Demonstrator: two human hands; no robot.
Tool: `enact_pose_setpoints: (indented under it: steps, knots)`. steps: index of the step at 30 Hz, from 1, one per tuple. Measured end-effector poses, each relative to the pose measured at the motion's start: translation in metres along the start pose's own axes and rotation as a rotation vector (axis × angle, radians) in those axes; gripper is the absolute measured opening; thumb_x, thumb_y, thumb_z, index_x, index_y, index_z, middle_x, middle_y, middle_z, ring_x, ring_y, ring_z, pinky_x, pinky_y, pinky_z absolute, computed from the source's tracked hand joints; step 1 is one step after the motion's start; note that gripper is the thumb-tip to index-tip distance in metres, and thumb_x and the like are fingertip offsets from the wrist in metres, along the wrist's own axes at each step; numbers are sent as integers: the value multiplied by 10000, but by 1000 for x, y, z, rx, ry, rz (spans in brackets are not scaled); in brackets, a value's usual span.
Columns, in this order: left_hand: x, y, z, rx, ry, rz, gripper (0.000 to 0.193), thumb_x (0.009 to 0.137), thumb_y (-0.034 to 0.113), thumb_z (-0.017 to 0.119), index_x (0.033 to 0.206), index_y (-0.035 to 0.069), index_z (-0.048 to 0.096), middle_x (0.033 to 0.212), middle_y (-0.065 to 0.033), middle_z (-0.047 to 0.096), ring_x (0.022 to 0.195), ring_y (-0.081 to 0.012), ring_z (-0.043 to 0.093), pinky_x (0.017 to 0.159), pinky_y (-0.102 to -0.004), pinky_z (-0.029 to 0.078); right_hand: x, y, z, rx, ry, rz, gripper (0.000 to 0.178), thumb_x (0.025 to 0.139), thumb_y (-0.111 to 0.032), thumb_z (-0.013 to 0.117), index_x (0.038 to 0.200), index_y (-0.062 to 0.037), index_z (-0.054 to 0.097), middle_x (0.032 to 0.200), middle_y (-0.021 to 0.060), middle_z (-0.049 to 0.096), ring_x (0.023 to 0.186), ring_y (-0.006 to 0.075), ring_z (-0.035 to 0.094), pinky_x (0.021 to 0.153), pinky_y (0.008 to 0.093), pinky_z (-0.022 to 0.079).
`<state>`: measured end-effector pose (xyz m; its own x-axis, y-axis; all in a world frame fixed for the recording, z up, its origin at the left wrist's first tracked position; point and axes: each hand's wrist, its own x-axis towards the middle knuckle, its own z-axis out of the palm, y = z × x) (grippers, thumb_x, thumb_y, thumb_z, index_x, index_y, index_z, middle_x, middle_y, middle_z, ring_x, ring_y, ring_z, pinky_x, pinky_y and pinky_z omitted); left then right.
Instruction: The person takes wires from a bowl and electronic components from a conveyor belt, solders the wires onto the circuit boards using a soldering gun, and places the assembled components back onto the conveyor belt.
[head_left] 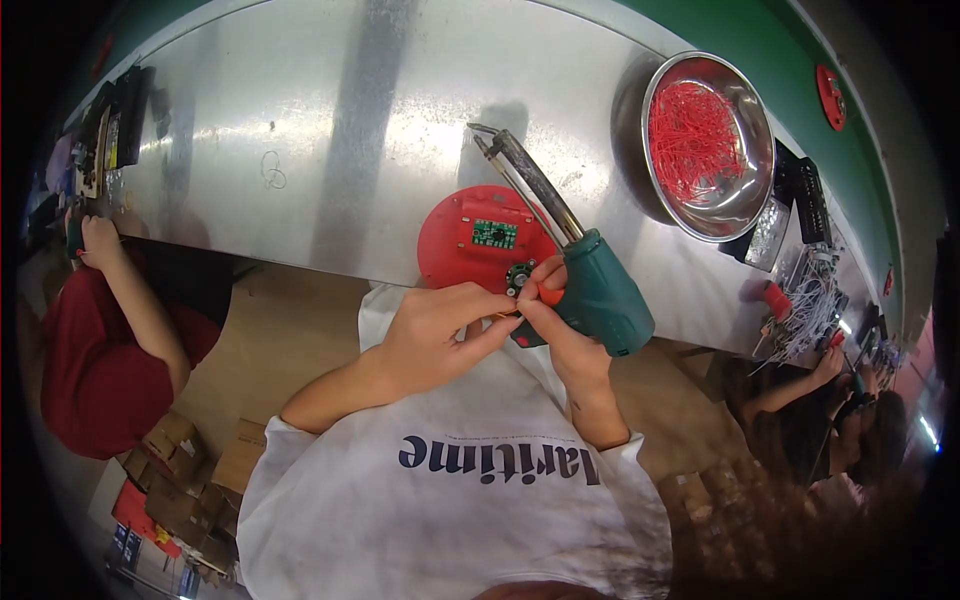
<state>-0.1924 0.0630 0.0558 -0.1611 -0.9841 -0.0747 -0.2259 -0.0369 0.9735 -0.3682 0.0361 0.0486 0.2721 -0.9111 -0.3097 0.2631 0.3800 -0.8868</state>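
My right hand [570, 335] is wrapped round the handle of a green soldering gun [605, 290], its fingers by the orange trigger. The gun's long metal barrel points up and away to the left, over the table. Close against it, my left hand [435, 325] pinches a thin orange wire [505, 315] between thumb and fingers; the fingertips of both hands nearly meet there. Just beyond them lies a round red plastic housing [445, 240] with a green circuit board [494, 234] on it. A small round dark part [518, 276] sits at its near edge, partly hidden by my fingers.
A steel bowl [755, 190] of red wires [695, 140] stands at the right on the metal table [280, 90]. Beyond it are black trays and a heap of pale wires [810, 310]. Co-workers sit left and right. Cardboard boxes [180, 490] stand on the floor at lower left.
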Motion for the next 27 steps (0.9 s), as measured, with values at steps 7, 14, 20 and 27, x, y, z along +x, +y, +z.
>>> enact_pose_setpoints:
  steps: [7, 14, 20, 27]
  knots:
    - [0, -2, 5, 151, 72, 149, 129, 815, -7, 706, 942, -2, 685, 761, -107, 664, 569, -223, 626, 482, -299, 464, 1, 11, -7, 85, -22, -29, 358, 750, 155, 639, 1042, -19, 525, 1084, 127, 540, 904, 188, 594, 822, 313, 497]
    - [1, 1, 5, 89, 70, 70, 124, 814, -18, 702, 937, -15, 682, 757, -107, 664, 563, -205, 622, 490, -295, 466, -1, 2, 0, 166, 70, 104, 262, 822, 67, 617, 1051, -22, 526, 1091, 115, 534, 888, 166, 587, 726, 274, 452]
    - [1, 2, 6, 52, 98, 68, 128, 808, -32, 707, 932, -21, 678, 740, -102, 657, 550, -189, 613, 483, -284, 460, 1, 5, 2, 250, 75, 88, 210, 826, 52, 675, 1005, 6, 575, 1043, 105, 587, 889, 141, 596, 784, 278, 491]
    - [-3, 2, 13, 104, 177, 70, 154, 802, -29, 717, 954, -24, 699, 807, -123, 694, 575, -196, 641, 501, -283, 487, 0, 6, 8, 254, 94, 117, 268, 833, 71, 632, 1055, -33, 525, 1112, 96, 533, 901, 155, 579, 790, 282, 464]
